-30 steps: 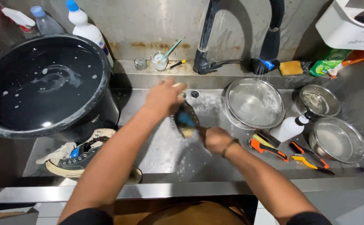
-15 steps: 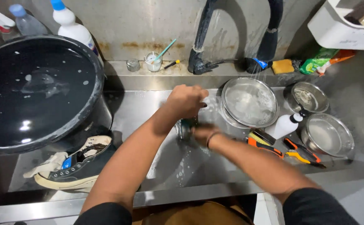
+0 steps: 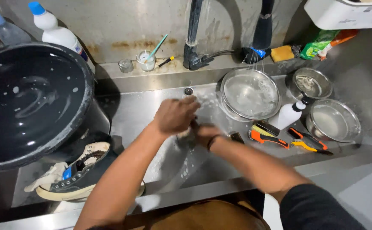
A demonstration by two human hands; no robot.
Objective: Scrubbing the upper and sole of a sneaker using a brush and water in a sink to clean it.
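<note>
Bare forearms, dark band on right wrist point(image 3: 212, 142), black sleeve at right upper arm point(image 3: 318, 204).

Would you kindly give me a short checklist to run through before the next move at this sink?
1. Both hands together over the sink: left hand and right hand meet; ok.
2. What they hold: small, blurred; cannot tell.
3. Water: spray head streams into the large steel bowl; ok.
4. Black sneaker lies apart from the hands; ok.
5. Orange-handled brush lies near the right hand; ok.
6. Sink drain: hidden; cannot tell.
</note>
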